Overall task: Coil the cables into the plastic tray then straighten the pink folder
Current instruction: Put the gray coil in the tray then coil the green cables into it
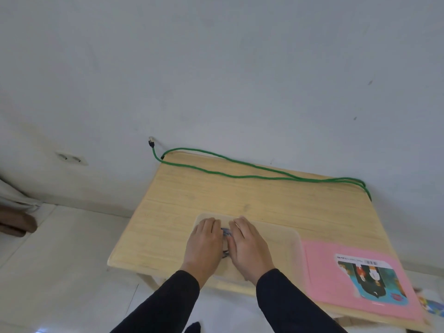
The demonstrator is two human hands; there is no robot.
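Observation:
A clear plastic tray (283, 239) sits near the front of the wooden table (192, 188). My left hand (204, 243) and my right hand (247, 246) lie palm-down inside it, side by side, pressing on a dark blue-grey cable (225, 233) that shows only in the gap between them. A long green cable (252, 173) lies stretched out along the table's far edge, doubled over, with one plug end (151, 143) hanging off the back left corner. The pink folder (341, 280) lies askew at the front right corner, picture label up.
A white wall runs right behind the table, with a socket (70, 158) low on the left. White floor tiles lie to the left and in front. A colourful item (430, 306) sits beyond the folder at the right edge.

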